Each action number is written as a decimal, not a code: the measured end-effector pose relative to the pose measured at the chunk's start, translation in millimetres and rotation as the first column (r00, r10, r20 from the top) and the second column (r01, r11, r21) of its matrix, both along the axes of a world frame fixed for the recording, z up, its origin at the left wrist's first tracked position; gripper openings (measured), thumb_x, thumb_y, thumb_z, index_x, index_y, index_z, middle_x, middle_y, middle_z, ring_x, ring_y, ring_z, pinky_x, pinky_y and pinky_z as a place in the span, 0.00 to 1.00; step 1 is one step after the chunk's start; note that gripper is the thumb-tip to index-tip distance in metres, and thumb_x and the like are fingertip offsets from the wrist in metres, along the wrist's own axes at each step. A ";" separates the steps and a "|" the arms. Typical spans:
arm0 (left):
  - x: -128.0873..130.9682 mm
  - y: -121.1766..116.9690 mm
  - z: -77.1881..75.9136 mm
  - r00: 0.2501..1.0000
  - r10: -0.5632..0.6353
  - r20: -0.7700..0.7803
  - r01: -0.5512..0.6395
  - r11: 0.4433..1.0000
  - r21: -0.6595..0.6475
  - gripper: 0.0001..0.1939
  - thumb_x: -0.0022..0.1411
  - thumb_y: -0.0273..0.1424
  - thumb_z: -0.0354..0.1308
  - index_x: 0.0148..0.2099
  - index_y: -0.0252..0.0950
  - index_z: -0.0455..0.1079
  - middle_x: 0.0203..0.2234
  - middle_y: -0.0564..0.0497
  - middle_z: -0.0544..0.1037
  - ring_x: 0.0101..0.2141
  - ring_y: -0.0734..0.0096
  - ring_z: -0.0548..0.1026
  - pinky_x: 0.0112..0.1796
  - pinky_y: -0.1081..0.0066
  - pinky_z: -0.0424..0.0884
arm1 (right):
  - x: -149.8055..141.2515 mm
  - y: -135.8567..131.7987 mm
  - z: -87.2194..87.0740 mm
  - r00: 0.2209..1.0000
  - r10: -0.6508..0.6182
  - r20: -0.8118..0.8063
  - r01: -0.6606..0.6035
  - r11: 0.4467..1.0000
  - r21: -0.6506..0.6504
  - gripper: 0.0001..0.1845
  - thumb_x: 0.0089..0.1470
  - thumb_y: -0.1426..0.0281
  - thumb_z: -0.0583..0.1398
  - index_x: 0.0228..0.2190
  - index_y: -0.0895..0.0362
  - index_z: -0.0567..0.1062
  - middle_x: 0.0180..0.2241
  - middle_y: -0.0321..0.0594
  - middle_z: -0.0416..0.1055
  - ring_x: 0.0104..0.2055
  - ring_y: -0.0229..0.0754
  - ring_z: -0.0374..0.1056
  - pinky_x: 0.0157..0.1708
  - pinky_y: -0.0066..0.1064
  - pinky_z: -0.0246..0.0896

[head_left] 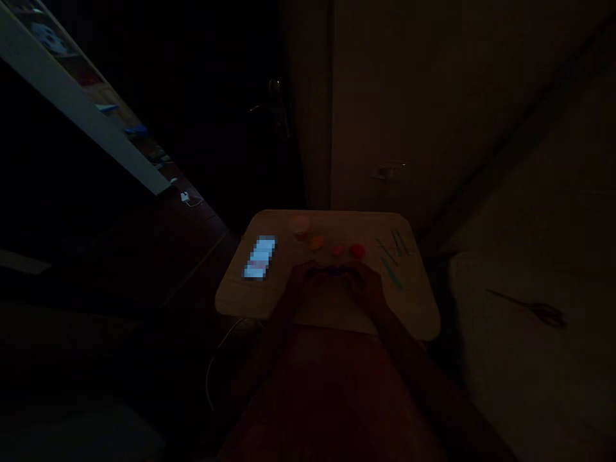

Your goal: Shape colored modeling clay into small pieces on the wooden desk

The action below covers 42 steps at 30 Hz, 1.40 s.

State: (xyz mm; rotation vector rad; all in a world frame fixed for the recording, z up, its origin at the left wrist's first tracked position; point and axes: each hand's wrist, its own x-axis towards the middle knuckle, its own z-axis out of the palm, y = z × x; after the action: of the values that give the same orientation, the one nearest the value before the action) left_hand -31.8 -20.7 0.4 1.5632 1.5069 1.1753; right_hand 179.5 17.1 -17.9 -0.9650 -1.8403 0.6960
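In dim light, my left hand (304, 276) and my right hand (362, 280) meet over the near middle of a small wooden table (332, 314). Their fingers are curled toward each other around a small dark piece (333, 271), whose kind I cannot make out. Just beyond the fingers lie a red round lump (357, 251), a pinkish-red lump (337, 251) and an orange lump (316, 243). A pale round container or lump (300, 226) stands farther back. Several thin green strips (391, 272) lie to the right of my right hand.
A lit phone screen (260, 258), pixelated, lies on the table's left side. Scissors (534, 309) rest on a pale surface at right. A cable (208, 372) hangs at the table's lower left. Beyond stand a dark door with a handle (274, 90) and a shelf edge (96, 122).
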 end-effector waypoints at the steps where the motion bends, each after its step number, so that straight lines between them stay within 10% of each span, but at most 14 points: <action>1: -1.1 0.9 -1.2 1.000 -0.008 0.014 0.008 1.000 0.028 0.12 0.61 0.39 0.63 0.33 0.34 0.74 0.26 0.53 0.76 0.30 0.71 0.72 0.32 0.73 0.66 | 0.8 0.1 1.3 1.000 -0.003 -0.015 0.003 1.000 0.001 0.10 0.62 0.65 0.61 0.42 0.54 0.80 0.40 0.45 0.80 0.41 0.48 0.76 0.43 0.39 0.72; 19: 11.7 3.3 -6.9 0.963 -0.268 -0.022 0.269 0.958 0.097 0.14 0.58 0.34 0.65 0.45 0.35 0.71 0.36 0.52 0.78 0.36 0.69 0.75 0.40 0.71 0.69 | 4.3 -1.1 -1.4 0.954 0.072 0.291 -0.158 0.946 0.284 0.10 0.64 0.66 0.59 0.43 0.54 0.79 0.39 0.48 0.79 0.42 0.50 0.74 0.44 0.43 0.72; 30: 8.4 -0.4 0.6 0.987 -0.161 -0.023 0.162 0.986 0.038 0.08 0.61 0.34 0.62 0.36 0.35 0.74 0.29 0.55 0.77 0.32 0.71 0.73 0.37 0.72 0.68 | 0.4 -3.2 5.1 0.975 0.085 0.205 -0.137 0.958 0.253 0.10 0.64 0.64 0.61 0.40 0.55 0.79 0.36 0.46 0.78 0.40 0.48 0.73 0.42 0.40 0.71; 42: 10.4 0.8 -2.6 0.978 -0.207 0.001 0.207 0.975 0.080 0.17 0.61 0.30 0.64 0.53 0.36 0.75 0.49 0.45 0.81 0.49 0.62 0.79 0.55 0.62 0.72 | 3.1 -2.2 8.7 0.990 0.028 0.135 -0.049 0.988 0.149 0.11 0.64 0.62 0.59 0.38 0.55 0.79 0.32 0.42 0.76 0.34 0.44 0.71 0.36 0.36 0.68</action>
State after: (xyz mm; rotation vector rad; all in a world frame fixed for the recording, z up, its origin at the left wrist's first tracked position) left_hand -21.4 -20.0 -2.3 1.7196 1.2695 1.1322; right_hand 182.6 15.0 -9.2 -0.8957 -2.0020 0.5162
